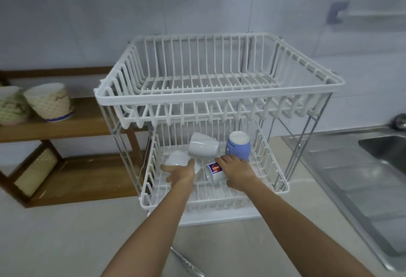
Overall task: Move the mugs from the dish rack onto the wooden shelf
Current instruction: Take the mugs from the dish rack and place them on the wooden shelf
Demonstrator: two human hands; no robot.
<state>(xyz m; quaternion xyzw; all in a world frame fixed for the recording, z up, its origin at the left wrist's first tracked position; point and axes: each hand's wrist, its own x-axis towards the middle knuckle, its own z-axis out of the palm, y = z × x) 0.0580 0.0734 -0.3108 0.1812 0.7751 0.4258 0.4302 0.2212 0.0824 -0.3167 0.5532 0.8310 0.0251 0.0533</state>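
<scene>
A white two-tier dish rack [215, 98] stands on the counter. Its lower tier holds several mugs: a plain white mug [203, 146] lying tilted at the back, a blue mug [238, 147] upside down at the back right, a white mug [176, 159] on the left, and a white mug with a red-and-blue logo [214, 172] lying on its side. My left hand [180, 172] wraps around the left white mug. My right hand [236, 172] rests on the logo mug, fingers curled over it. The wooden shelf [72, 126] stands to the left of the rack.
Two patterned bowls [49, 102] sit upside down on the shelf's upper board. A woven item [36, 170] leans in the lower shelf. A steel sink [382, 151] and drainboard lie to the right. A metal utensil [186, 262] lies on the counter near me.
</scene>
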